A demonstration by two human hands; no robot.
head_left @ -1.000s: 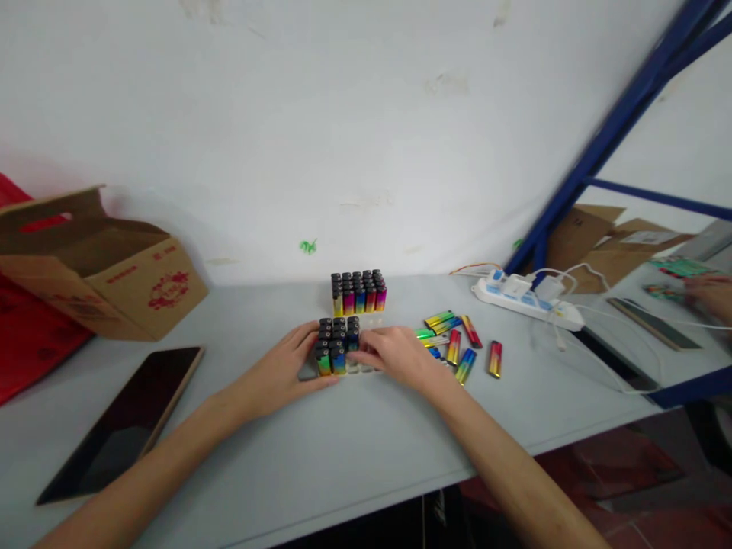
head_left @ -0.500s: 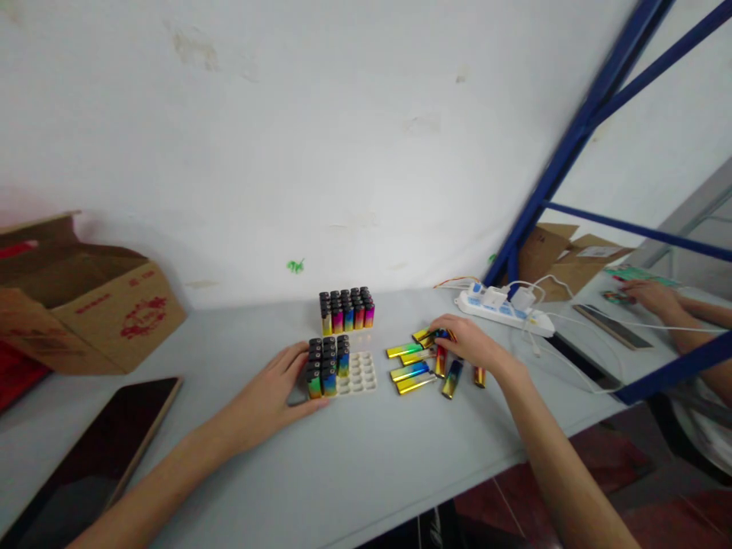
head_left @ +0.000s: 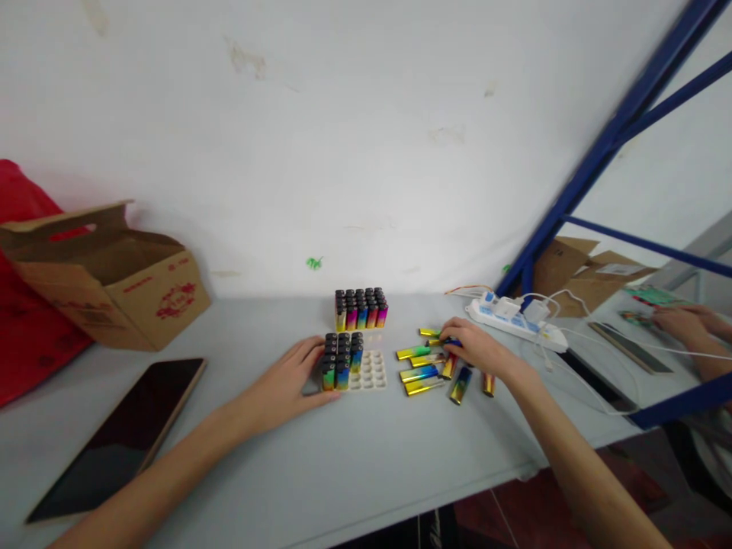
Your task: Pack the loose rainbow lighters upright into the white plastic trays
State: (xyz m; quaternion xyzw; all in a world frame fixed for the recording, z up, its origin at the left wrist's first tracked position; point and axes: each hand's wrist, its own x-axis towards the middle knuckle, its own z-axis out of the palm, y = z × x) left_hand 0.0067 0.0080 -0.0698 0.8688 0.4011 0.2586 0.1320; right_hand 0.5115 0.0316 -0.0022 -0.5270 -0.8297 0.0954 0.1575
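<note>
Right now my right hand [head_left: 472,345] is bent down over the loose lighters [head_left: 420,374], hiding some; I can't tell whether its fingers have closed on one. My left hand [head_left: 289,381] curves around the left end of the white pocketed tray [head_left: 371,374], thumb along its front; how firmly it grips I can't tell. Black-topped lighters [head_left: 341,358] stand upright in the tray's left part, and a fuller block of lighters [head_left: 360,311] stands just behind. Beyond my right hand, a white power strip [head_left: 518,324] trails cables. A dark tablet [head_left: 123,435] lies by my left forearm, near an open carton [head_left: 157,293] beside something red [head_left: 23,187]. The carton's red print is too blurred to read, as is the white label on the box [head_left: 552,278] at right. The table [head_left: 274,480] is pale grey, against a scuffed white wall [head_left: 371,137]. Past the blue frame [head_left: 589,160] show another person's hands [head_left: 680,324].
</note>
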